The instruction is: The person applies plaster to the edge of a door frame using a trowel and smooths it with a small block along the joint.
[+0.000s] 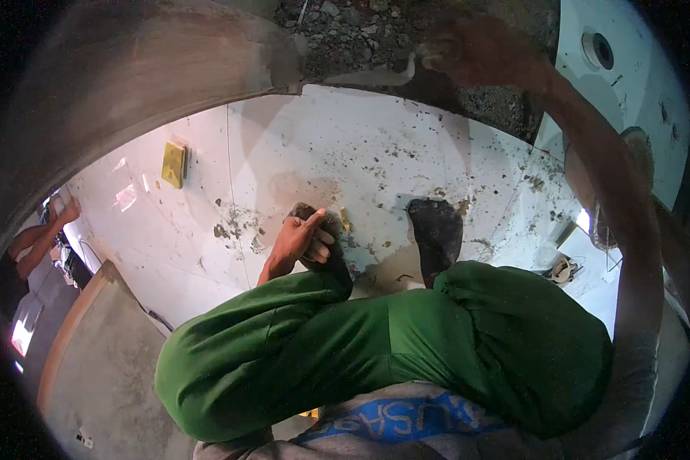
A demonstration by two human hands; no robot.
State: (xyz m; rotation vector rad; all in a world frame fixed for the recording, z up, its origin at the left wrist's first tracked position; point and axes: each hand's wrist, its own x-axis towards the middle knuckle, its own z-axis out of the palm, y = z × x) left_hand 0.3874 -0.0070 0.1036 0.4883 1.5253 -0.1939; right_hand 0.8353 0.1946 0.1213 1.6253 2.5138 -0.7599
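Note:
My left hand (305,239) rests over my dark-covered left foot (330,264), its fingers loosely extended with nothing visible held in them. My right arm stretches up to the top, where my right hand (456,54) is at the rough rubble-and-mortar patch (360,38), beside a pale smeared strip (376,78). It is dim and blurred; whether it holds something is unclear. My other dark-covered foot (435,234) is on the stained white tiles (268,146), between my bent green-trousered legs.
A yellow sponge-like block (173,165) lies on the tiles. Another person's arms (34,241) appear at far left. A curved concrete edge (153,61) arches over the upper left. A round fitting (598,50) is at upper right, small hardware (563,270) lower right.

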